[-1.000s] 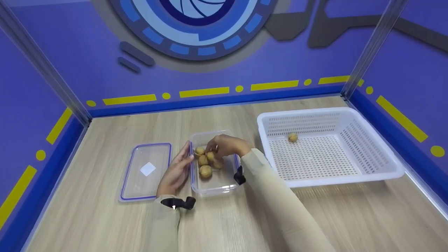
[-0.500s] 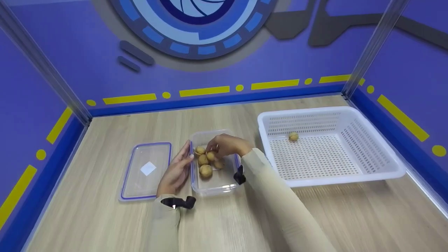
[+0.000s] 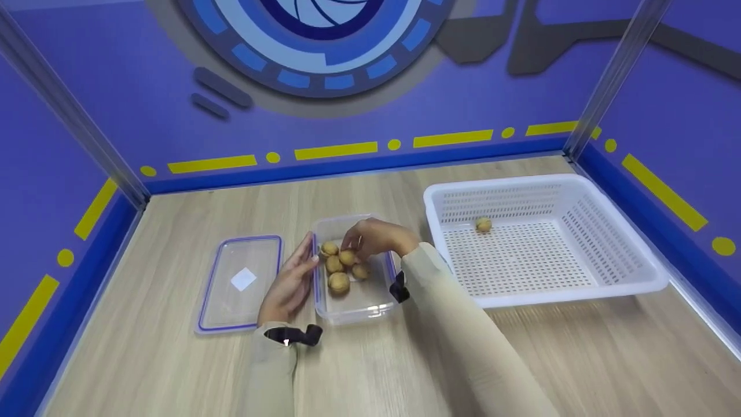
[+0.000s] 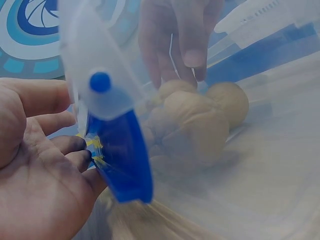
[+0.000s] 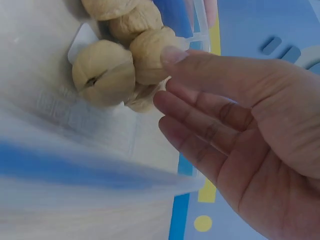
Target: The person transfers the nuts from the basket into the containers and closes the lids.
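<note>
Several walnuts (image 3: 338,283) lie in a clear plastic box (image 3: 362,315), bunched toward its left side. My left hand (image 3: 288,289) stands at the box's left side, its fingers along the outside near a blue-edged flap (image 4: 125,155). My right hand (image 3: 376,238) reaches into the box from the right. In the right wrist view its thumb tip overlaps the edge of a walnut (image 5: 150,57), while the other fingers extend loosely beside it. Whether they touch that walnut is unclear. One more walnut (image 5: 104,73) with a dark split lies nearby.
A clear lid (image 3: 231,307) with a blue seal and a white label lies left of the box. At the right is a white perforated basket (image 3: 556,298) holding one walnut (image 3: 483,225). Printed blue panels (image 3: 347,124) enclose the wooden table (image 3: 359,370) at back and sides.
My right hand has shifted slightly, and a walnut beneath it shows more fully in the box. My left hand keeps its place.
</note>
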`<state>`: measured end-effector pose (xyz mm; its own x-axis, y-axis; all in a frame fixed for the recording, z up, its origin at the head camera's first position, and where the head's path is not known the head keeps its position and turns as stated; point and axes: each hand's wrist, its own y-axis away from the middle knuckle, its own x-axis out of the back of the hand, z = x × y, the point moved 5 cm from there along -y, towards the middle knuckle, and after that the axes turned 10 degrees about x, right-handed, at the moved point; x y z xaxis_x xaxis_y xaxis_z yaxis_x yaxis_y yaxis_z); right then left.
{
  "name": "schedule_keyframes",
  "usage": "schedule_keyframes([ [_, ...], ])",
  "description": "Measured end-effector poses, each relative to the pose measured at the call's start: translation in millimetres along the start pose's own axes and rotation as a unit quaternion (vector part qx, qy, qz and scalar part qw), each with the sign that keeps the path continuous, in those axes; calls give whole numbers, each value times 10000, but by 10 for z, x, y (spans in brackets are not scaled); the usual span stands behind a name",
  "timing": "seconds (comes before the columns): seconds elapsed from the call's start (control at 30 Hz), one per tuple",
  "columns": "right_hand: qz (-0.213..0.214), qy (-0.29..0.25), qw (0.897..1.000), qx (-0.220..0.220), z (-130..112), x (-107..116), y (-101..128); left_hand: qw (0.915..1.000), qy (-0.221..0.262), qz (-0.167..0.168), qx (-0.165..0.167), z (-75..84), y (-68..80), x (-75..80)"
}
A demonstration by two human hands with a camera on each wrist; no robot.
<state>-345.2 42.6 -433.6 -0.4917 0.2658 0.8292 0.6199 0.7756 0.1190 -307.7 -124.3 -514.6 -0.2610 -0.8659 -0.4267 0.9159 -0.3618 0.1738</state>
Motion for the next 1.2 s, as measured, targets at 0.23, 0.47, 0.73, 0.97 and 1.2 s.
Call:
schedule_keyframes([
  [0.23,56,-135,9999,11,5,64,50,10000,40,36,-1,-6,4,-1],
  [0.47,201,-218,9995,128,-21,219,137,10000,48,-18,-25,0,-5,-11],
  [0.73,388,-8,9987,329,-8,445,284,9999,99,-42,-23,-2,-6,-1],
  [0.97,667,-134,9972,321,60,669,492,10000,41,0,-5,-7,-1,7],
  [1.2,1013,-223,9945,111,267,846,753,10000,-63,15,13,-6,1,3],
])
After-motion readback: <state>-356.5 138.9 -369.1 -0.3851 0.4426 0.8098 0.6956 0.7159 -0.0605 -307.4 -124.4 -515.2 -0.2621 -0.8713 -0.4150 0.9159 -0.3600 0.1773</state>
